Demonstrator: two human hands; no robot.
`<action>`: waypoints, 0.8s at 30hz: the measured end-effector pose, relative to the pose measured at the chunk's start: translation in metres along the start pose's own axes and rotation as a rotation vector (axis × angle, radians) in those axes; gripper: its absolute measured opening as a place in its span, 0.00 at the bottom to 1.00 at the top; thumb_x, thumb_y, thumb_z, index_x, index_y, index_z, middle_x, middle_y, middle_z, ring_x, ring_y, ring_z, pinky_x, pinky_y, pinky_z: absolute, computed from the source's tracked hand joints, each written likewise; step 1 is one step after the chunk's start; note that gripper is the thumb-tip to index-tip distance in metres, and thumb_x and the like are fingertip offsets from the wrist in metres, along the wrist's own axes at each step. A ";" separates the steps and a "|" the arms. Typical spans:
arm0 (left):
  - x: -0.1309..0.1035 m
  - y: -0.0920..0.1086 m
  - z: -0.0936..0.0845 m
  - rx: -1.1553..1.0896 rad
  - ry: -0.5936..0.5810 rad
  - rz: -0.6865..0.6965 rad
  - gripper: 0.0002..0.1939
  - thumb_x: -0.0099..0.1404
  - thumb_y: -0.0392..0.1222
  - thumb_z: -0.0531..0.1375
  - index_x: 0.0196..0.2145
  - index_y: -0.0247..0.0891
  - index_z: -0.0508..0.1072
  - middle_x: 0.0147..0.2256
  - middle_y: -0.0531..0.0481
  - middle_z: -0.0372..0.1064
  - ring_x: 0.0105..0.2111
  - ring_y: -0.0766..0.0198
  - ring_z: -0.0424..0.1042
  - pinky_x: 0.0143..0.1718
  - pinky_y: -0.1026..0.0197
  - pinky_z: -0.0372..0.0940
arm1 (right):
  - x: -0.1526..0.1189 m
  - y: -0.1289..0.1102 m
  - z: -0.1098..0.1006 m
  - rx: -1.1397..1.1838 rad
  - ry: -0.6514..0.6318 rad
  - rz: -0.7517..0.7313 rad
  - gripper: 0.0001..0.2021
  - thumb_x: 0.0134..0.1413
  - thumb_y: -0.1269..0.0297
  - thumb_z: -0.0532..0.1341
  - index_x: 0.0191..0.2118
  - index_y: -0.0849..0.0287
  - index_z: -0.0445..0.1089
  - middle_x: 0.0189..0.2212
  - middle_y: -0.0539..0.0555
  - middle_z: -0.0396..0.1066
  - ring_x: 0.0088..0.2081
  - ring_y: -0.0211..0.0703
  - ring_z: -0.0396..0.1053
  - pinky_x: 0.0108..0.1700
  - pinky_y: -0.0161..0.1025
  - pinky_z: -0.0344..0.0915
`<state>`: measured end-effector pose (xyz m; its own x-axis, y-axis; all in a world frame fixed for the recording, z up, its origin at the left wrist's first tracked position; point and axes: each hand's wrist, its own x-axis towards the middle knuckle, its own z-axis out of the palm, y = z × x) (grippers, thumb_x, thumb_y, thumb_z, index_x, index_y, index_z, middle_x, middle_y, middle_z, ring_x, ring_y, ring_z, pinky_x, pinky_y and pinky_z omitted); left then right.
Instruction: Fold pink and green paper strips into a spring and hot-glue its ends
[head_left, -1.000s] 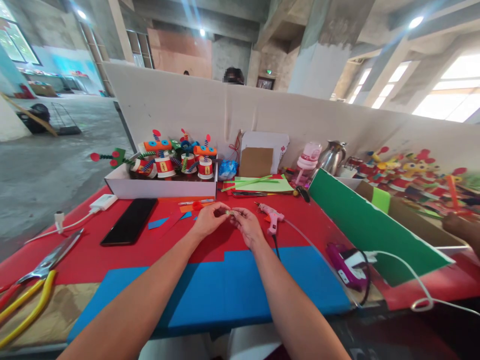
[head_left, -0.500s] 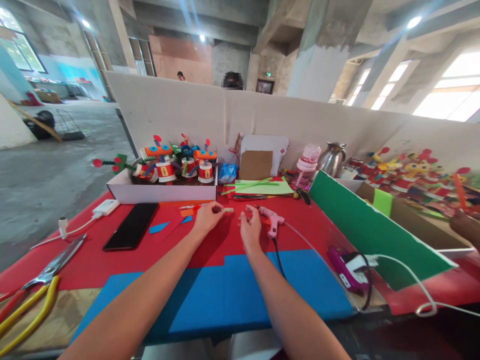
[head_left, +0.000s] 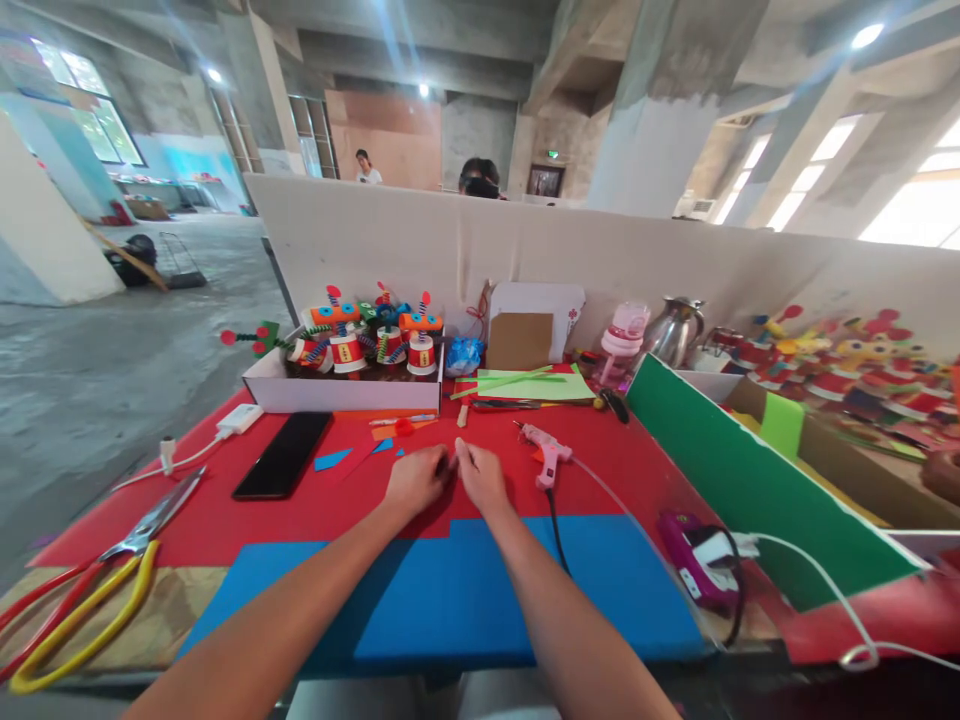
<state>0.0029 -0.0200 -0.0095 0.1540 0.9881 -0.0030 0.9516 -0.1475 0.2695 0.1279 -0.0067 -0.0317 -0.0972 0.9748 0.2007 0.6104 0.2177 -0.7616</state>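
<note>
My left hand (head_left: 418, 476) is closed over the red table cover (head_left: 592, 480), its fingers curled; whatever it may hold is hidden. Close against it, my right hand (head_left: 482, 474) has its fingers pressed together near the left fingertips, and nothing can be made out between them. Just beyond the hands lies a small pale piece (head_left: 463, 414). A pink glue gun (head_left: 547, 453) rests to the right of my right hand. Blue paper scraps (head_left: 332, 460) and an orange strip (head_left: 405, 430) lie left of and beyond my left hand.
A white box (head_left: 341, 394) holds paper-cup figures. At left are a black phone (head_left: 283, 455) and large scissors (head_left: 142, 535). A green-sided box (head_left: 750, 490) and a purple power socket (head_left: 697, 565) stand at right. Blue sheets (head_left: 450, 590) cover the front edge. Two people are beyond the partition.
Both hands have come nearer to me and together. The small pale piece that was at my left fingertips now lies on the table. The camera view has shifted slightly.
</note>
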 end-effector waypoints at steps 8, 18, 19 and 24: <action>0.004 0.000 0.003 0.018 -0.007 -0.031 0.18 0.68 0.51 0.44 0.34 0.40 0.69 0.33 0.45 0.74 0.35 0.56 0.74 0.28 0.63 0.58 | -0.002 -0.003 -0.001 0.158 0.030 0.006 0.34 0.63 0.45 0.37 0.17 0.57 0.66 0.16 0.51 0.65 0.24 0.38 0.66 0.30 0.33 0.58; 0.059 0.015 0.000 0.133 0.102 0.337 0.20 0.62 0.31 0.51 0.51 0.41 0.68 0.59 0.41 0.58 0.50 0.53 0.62 0.49 0.52 0.59 | -0.002 0.005 0.007 0.304 0.185 0.061 0.29 0.61 0.43 0.36 0.20 0.54 0.58 0.15 0.48 0.61 0.21 0.40 0.63 0.27 0.35 0.58; 0.062 0.015 -0.001 0.160 0.092 0.322 0.20 0.63 0.31 0.50 0.51 0.40 0.68 0.59 0.41 0.58 0.50 0.52 0.62 0.49 0.52 0.59 | -0.003 0.004 0.006 0.305 0.179 0.065 0.28 0.61 0.43 0.36 0.21 0.54 0.58 0.15 0.48 0.61 0.21 0.40 0.63 0.27 0.35 0.58; 0.049 0.013 -0.001 0.194 0.148 0.310 0.16 0.64 0.33 0.49 0.48 0.37 0.68 0.56 0.39 0.61 0.52 0.49 0.58 0.49 0.51 0.57 | -0.006 -0.002 0.003 0.311 0.134 0.083 0.28 0.62 0.45 0.37 0.18 0.54 0.57 0.14 0.49 0.60 0.21 0.39 0.62 0.28 0.36 0.57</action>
<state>0.0223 0.0267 -0.0057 0.4154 0.8889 0.1929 0.9007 -0.4316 0.0490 0.1252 -0.0129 -0.0334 0.0598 0.9793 0.1935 0.3409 0.1622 -0.9260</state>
